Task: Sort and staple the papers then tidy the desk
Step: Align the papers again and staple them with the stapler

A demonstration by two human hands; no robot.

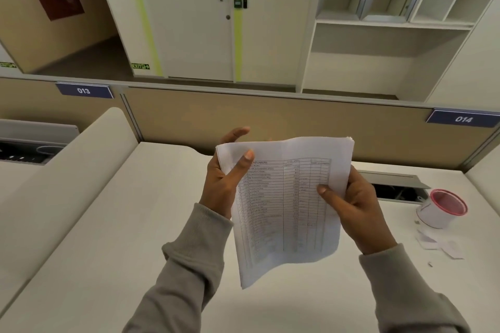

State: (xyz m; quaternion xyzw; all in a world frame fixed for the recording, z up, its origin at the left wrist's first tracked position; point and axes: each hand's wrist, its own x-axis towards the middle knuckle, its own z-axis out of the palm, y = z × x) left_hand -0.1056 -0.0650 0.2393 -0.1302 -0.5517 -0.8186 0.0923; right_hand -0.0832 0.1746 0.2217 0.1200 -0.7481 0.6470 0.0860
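Note:
A thin stack of white papers [284,211] with a printed table on the top sheet hangs in the air above the white desk [108,251]. My left hand [224,184] grips its upper left corner, thumb on the front, fingers behind. My right hand [351,205] pinches the right edge, thumb on the printed side. The lower part of the stack curls loose toward me. No stapler is in view.
A white cup with a red rim [441,208] lies on its side at the right, next to small paper scraps [438,244]. An open cable slot [397,189] sits behind it. A beige partition [270,121] closes the desk's far edge.

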